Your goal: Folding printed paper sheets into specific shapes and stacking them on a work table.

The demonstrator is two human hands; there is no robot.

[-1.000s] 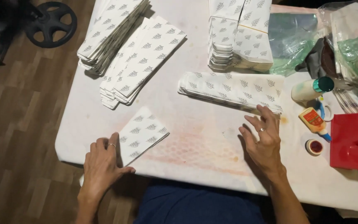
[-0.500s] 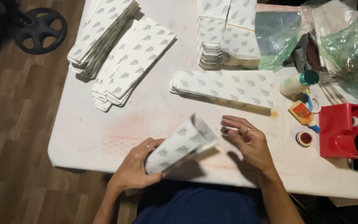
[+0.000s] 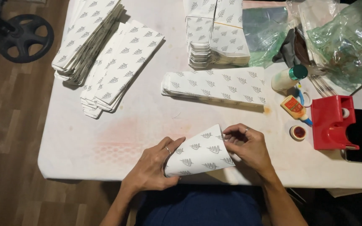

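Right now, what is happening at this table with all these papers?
A person sits at a white table and holds one white printed paper piece with both hands. The left hand grips its lower left edge, and the right hand pinches its upper right corner. The piece is lifted and curved, not flat. Stacks of similar flat pieces lie further back. A glue bottle and a red tape dispenser stand to the right.
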